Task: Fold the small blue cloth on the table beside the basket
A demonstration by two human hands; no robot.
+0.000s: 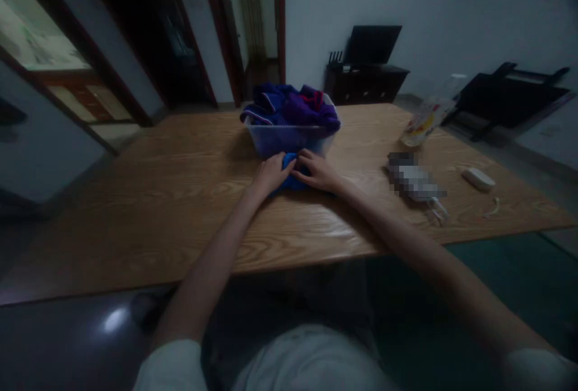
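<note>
One left hand [270, 173] and one right hand [320, 173] grip bunched bright-blue cloth [294, 184], seemingly to steady its folds, with a translucent rectangular plastic tub [289, 140] at twelve o'clock.

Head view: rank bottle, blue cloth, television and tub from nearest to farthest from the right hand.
1. Blue cloth, touching the right hand.
2. Tub, just beyond the cloth.
3. Bottle, off to the right on the table.
4. Television, across the room.

A bright blue cloth [295, 184] is lying bunched on the wooden surface [180, 198], partly hidden from view
</note>
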